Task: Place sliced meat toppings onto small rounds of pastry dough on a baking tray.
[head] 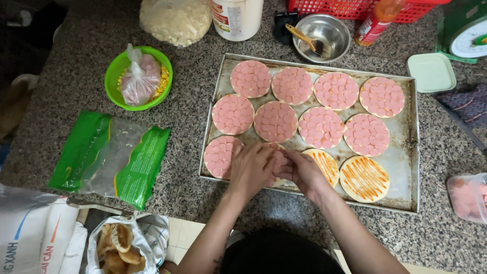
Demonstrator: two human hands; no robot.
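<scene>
Both hands meet over the near row of the worn rectangular metal baking tray [412, 152]: the left hand [252, 167] lies palm down, fingers together, covering most of a small round dough base [277, 178] topped with pink sausage slices, while the right hand [303, 170] pinches at that base's right side, fingertips touching the left hand. On the tray just left of them sits another sausage-covered round [218, 156]; to the right lie two rounds with only orange sauce stripes [364, 178], with bare, stained metal beyond them at the tray's right edge. Farther up the tray, two rows of fully covered rounds [275, 122] fill it nearly rim to rim. Left of the tray, on speckled granite counter [193, 76], lie a green plastic bag [109, 157] and a green colander [117, 71].
</scene>
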